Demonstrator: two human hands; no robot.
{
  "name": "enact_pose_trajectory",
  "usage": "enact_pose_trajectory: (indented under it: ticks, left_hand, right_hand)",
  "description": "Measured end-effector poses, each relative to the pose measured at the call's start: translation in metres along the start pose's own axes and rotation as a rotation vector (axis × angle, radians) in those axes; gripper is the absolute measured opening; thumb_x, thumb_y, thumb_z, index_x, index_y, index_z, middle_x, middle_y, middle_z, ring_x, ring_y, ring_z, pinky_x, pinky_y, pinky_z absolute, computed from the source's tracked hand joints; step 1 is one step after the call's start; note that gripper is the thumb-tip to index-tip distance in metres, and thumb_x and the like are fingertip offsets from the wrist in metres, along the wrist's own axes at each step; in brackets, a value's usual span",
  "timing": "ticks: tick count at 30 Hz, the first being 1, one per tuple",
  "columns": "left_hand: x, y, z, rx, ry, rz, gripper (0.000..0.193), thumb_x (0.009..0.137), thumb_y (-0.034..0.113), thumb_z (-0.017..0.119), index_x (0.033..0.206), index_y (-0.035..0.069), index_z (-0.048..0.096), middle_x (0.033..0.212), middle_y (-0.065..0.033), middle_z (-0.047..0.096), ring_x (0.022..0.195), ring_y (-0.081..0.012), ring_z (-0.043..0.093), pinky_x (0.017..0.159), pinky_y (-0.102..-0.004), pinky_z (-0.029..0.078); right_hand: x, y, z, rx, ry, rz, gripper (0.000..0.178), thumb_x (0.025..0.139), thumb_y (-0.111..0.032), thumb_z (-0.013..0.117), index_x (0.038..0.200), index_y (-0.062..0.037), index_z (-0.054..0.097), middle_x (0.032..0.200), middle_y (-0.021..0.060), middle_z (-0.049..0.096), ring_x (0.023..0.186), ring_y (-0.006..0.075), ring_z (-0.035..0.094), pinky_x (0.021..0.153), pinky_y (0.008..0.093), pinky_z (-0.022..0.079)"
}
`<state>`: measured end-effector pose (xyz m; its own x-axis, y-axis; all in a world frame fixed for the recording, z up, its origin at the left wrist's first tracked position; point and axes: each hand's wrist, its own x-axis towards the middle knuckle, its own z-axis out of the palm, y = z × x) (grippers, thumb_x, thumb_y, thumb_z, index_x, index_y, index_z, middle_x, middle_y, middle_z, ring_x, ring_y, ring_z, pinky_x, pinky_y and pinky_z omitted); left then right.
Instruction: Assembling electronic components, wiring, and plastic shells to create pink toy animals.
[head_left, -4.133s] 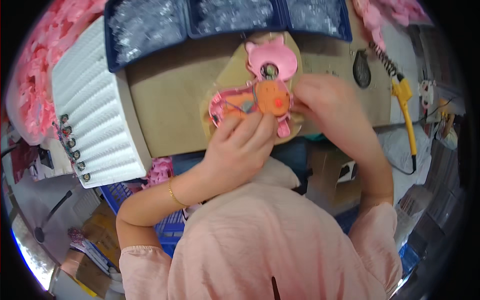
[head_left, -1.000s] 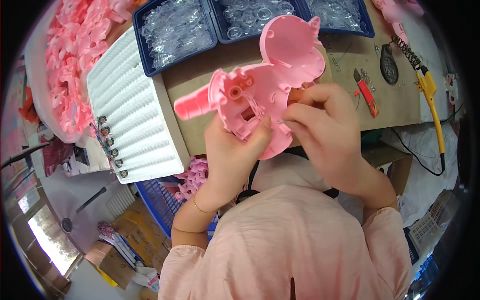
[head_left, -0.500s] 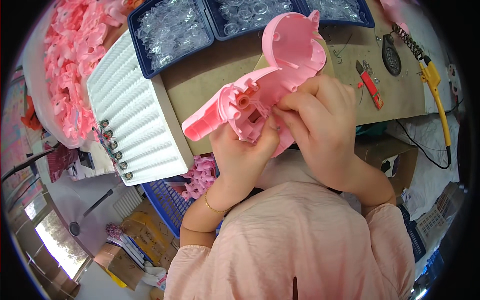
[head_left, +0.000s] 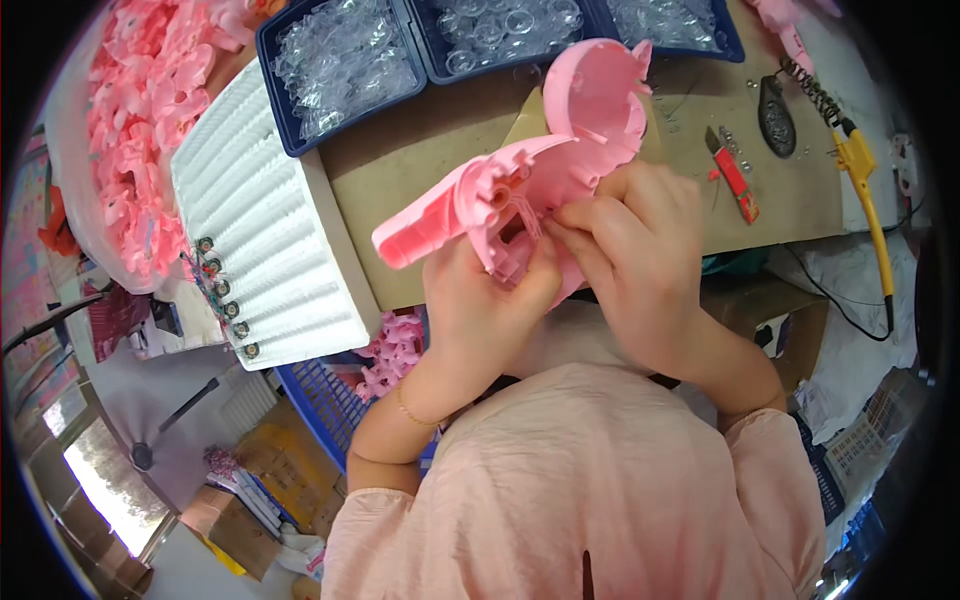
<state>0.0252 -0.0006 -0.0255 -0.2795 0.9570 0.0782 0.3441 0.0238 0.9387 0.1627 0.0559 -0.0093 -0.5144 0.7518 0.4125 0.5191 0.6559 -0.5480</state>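
A hollow pink plastic toy shell (head_left: 545,165) is held up over the table's front edge, its ribbed inner side showing. Its rounded end points away from me and a long arm-like part sticks out to the left. My left hand (head_left: 480,300) is closed around its near lower edge, thumb pressed on the inside. Thin pink strands (head_left: 526,212), perhaps wires, run inside the shell near that thumb. My right hand (head_left: 645,240) is closed, thumb and forefinger pinched together at the inner wall; whatever is between these fingertips is too small to make out.
Blue trays (head_left: 345,65) of clear plastic parts line the back. A white ribbed tray (head_left: 275,220) stands at left, small round wired parts (head_left: 230,309) along its edge. Pink pieces (head_left: 140,150) fill a bag at far left. Right: a red utility knife (head_left: 735,180) and yellow-handled tool (head_left: 868,180).
The shell has tilted and its rounded end has come slightly lower and nearer. Both hands keep their places on it, the right fingertips shifting only a little.
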Motion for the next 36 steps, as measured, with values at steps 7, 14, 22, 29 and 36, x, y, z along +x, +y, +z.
enact_pose_trajectory:
  ticks: [7, 14, 22, 29, 36]
  left_hand:
    - [0.030, 0.032, -0.040, 0.438, -0.327, 0.318, 0.033, 0.071, 0.009, 0.063, 0.102, 0.001, 0.057, 0.093, -0.0093, 0.060, 0.083, -0.0264, 0.059, 0.069, -0.0363, 0.048]
    - [0.033, 0.035, -0.021, 0.908, -0.019, 0.953, 0.027, 0.064, 0.016, 0.060, 0.090, 0.009, 0.063, 0.100, -0.0025, 0.061, 0.093, -0.0187, 0.058, 0.078, -0.0324, 0.043]
    - [0.000, -0.032, -0.008, 0.586, 0.166, 0.683, 0.027, 0.072, 0.021, 0.064, 0.096, 0.010, 0.058, 0.107, -0.0037, 0.058, 0.103, -0.0182, 0.053, 0.082, -0.0335, 0.040]
    - [-0.010, -0.037, 0.004, 0.592, 0.033, 0.640, 0.035, 0.074, 0.014, 0.056, 0.108, 0.006, 0.059, 0.109, -0.0058, 0.059, 0.104, -0.0179, 0.055, 0.090, -0.0327, 0.041]
    - [-0.017, -0.036, 0.002, 0.672, -0.038, 0.723, 0.035, 0.071, 0.013, 0.056, 0.104, 0.002, 0.061, 0.106, -0.0093, 0.060, 0.098, -0.0192, 0.055, 0.086, -0.0319, 0.042]
  right_hand:
    - [0.043, 0.026, -0.072, 0.375, 0.082, 0.220, 0.016, 0.081, -0.001, 0.056, 0.095, 0.0040, 0.062, 0.097, 0.0064, 0.062, 0.086, 0.0150, 0.056, 0.079, 0.0277, 0.045]
    - [0.096, 0.015, -0.052, 0.362, -1.166, 0.202, 0.041, 0.071, -0.015, 0.069, 0.108, -0.0012, 0.057, 0.092, 0.0063, 0.062, 0.079, 0.0146, 0.057, 0.072, 0.0289, 0.046]
    - [0.100, 0.015, -0.048, 0.429, -1.119, 0.556, 0.056, 0.070, -0.013, 0.065, 0.123, -0.0003, 0.048, 0.100, 0.0080, 0.059, 0.087, 0.0128, 0.056, 0.077, 0.0262, 0.047]
    - [0.100, 0.025, -0.039, 0.503, -1.202, 0.575, 0.060, 0.071, -0.015, 0.064, 0.127, -0.0014, 0.046, 0.103, 0.0080, 0.059, 0.092, 0.0133, 0.055, 0.079, 0.0268, 0.046]
    - [0.110, 0.023, -0.029, 0.137, -1.231, 0.164, 0.036, 0.074, -0.015, 0.061, 0.105, 0.0019, 0.054, 0.087, 0.0088, 0.061, 0.073, 0.0157, 0.059, 0.065, 0.0274, 0.048]
